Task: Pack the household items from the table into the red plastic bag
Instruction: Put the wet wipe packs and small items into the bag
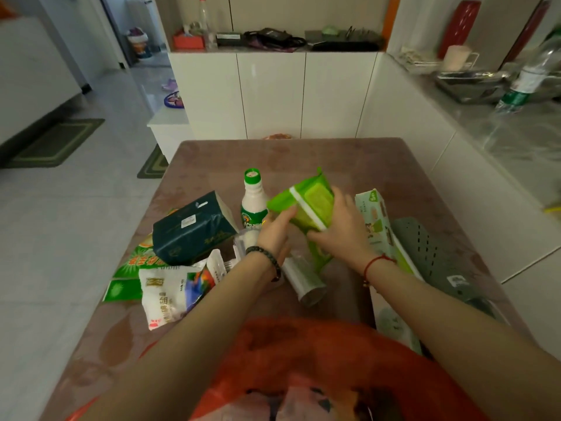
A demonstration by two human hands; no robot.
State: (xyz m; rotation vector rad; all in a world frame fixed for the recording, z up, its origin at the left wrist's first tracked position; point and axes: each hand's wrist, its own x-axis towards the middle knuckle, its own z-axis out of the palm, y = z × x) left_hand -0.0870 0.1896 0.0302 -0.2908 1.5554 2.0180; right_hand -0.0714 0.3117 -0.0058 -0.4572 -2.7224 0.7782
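A green wet-wipe pack is lifted above the middle of the table, held between my left hand on its left edge and my right hand on its right side. The red plastic bag lies at the table's near edge under my forearms. On the table stand a white bottle with a green cap, a dark green tissue pack, a white pouch, a flat green packet, a clear roll, a long white-green box and a grey perforated mat.
The brown table has white cabinets behind it and a grey counter with bottles on the right. Tiled floor with door mats lies to the left.
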